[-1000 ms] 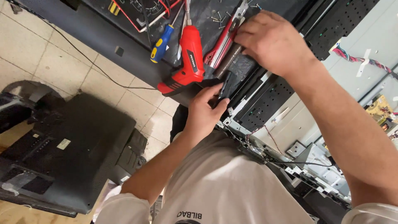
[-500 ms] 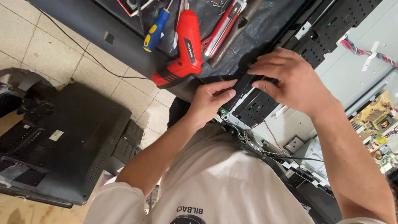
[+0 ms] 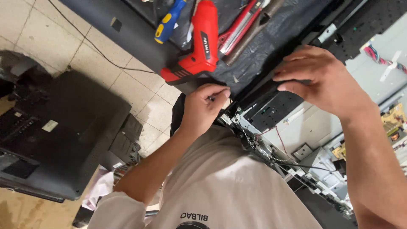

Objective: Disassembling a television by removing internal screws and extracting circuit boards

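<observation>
My left hand (image 3: 202, 109) is at the near edge of a black panel (image 3: 271, 46), with finger and thumb pinched on that edge or on something small there; what is between them is hidden. My right hand (image 3: 323, 80) is curled over a long black strip (image 3: 265, 91) that lies along the panel's edge above a grey metal chassis (image 3: 309, 127). A red cordless screwdriver (image 3: 198, 44) lies on the panel just above my left hand.
A blue-and-yellow screwdriver (image 3: 168, 23) and red-handled pliers (image 3: 239, 29) lie by the red tool. Thin wires (image 3: 271, 148) and a circuit board (image 3: 394, 125) sit on the chassis at right. A black plastic back cover (image 3: 59, 140) rests on the tiled floor (image 3: 46, 25) at left.
My right hand came down from beside the tools onto the black strip and drew it to the right. My left hand stayed at the panel edge and closed into a pinch.
</observation>
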